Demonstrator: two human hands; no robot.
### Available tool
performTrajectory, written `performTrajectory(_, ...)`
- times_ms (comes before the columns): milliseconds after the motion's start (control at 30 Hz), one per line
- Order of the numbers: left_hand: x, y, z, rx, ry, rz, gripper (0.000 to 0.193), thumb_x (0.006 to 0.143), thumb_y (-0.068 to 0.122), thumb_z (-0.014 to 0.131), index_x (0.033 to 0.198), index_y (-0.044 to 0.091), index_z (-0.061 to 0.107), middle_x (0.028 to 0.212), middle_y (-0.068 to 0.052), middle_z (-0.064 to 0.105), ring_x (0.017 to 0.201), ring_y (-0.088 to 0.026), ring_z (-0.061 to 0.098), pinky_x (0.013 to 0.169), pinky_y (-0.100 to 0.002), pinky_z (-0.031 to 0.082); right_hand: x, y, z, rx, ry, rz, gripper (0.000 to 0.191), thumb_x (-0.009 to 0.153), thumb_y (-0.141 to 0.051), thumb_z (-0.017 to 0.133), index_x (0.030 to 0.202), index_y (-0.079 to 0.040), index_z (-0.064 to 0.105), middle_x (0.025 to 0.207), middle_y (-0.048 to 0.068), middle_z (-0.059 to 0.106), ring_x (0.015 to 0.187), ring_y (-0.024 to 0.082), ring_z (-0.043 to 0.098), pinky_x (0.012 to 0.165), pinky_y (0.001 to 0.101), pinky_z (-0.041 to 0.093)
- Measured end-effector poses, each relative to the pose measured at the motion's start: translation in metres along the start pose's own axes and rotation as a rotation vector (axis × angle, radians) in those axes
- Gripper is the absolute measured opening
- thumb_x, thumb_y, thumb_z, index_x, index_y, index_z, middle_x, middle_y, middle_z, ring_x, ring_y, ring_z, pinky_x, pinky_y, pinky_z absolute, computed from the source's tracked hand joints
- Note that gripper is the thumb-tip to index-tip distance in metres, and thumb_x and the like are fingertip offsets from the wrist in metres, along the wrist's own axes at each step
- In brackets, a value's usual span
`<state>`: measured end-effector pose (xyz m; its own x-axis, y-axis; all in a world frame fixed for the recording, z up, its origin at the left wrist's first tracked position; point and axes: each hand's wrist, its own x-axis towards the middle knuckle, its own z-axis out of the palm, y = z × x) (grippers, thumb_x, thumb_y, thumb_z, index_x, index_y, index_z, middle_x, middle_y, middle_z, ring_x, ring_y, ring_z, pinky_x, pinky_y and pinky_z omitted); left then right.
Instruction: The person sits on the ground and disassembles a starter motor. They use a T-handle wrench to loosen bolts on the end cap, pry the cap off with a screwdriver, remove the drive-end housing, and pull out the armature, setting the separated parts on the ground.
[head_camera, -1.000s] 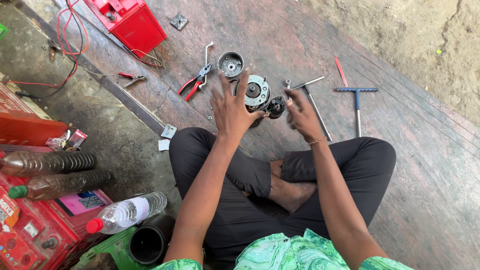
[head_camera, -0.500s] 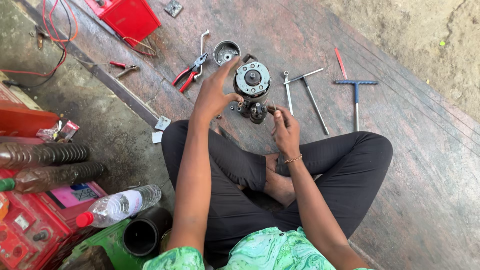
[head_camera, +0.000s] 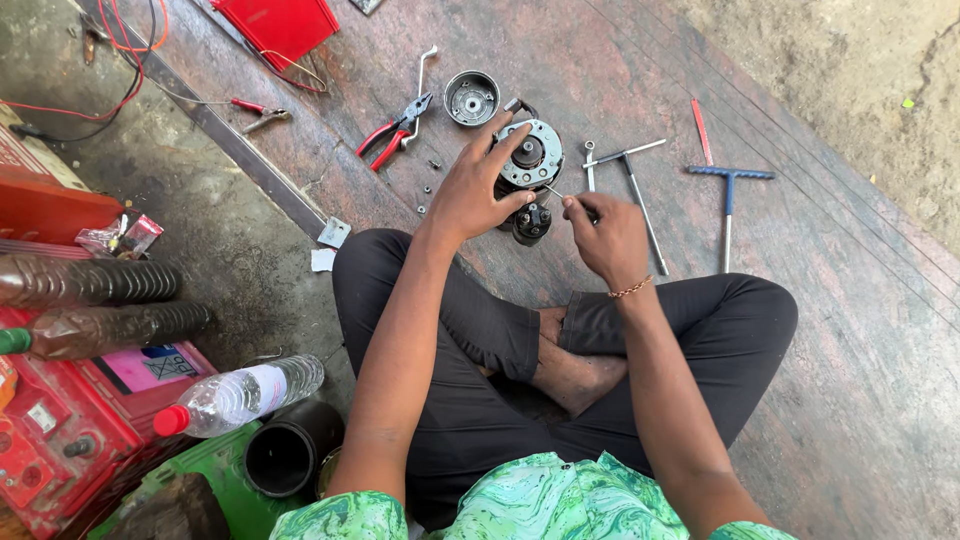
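Observation:
I sit cross-legged on a reddish stone floor. My left hand (head_camera: 478, 185) rests on a round metal motor part (head_camera: 532, 155) and steadies it with spread fingers. My right hand (head_camera: 605, 235) pinches a thin screwdriver-like tool (head_camera: 556, 192) whose tip points at the motor part's lower edge. A small black cylindrical part (head_camera: 531, 222) sits just below the motor part, between my two hands.
A round metal cup-shaped cover (head_camera: 471, 98) and red-handled pliers (head_camera: 395, 132) lie beyond my left hand. A blue T-handle wrench (head_camera: 729, 205), a metal T-wrench (head_camera: 632, 180) and a red stick (head_camera: 703, 132) lie to the right. Bottles (head_camera: 235, 395), red boxes (head_camera: 60, 430) and a black cup (head_camera: 290, 450) crowd the left.
My hands came down from holding the motor part up; it now rests on the floor. My right hand has taken a thin tool and brought it to the part.

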<state>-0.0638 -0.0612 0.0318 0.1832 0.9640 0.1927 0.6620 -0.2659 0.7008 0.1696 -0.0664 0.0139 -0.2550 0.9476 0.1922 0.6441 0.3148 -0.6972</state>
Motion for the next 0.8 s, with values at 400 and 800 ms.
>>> performTrajectory(400,0.000,0.008,-0.001,0.022,-0.012,-0.063,0.082,0.086,0.045,0.084,0.153,0.016,0.047,0.162,-0.015,0.036,0.146,-0.037,0.043,0.112,-0.046,0.046,-0.002,0.035,0.038,0.499,-0.118,0.436,0.042,0.103,-0.032,0.059,0.071,-0.004,0.058,0.060,0.001,0.048,0.053,0.011,0.044,0.049,0.0315,0.033)
performTrajectory(800,0.000,0.017,-0.005,0.000,0.013,-0.147,0.066,0.090,0.045,0.076,0.149,0.021,0.056,0.157,-0.007,0.048,0.139,-0.031,0.054,0.106,-0.045,0.052,-0.004,0.034,0.072,1.032,-0.032,0.779,0.041,0.105,-0.028,0.060,0.066,-0.016,0.052,0.058,-0.008,0.044,0.047,0.004,0.035,0.042,0.0248,0.025)
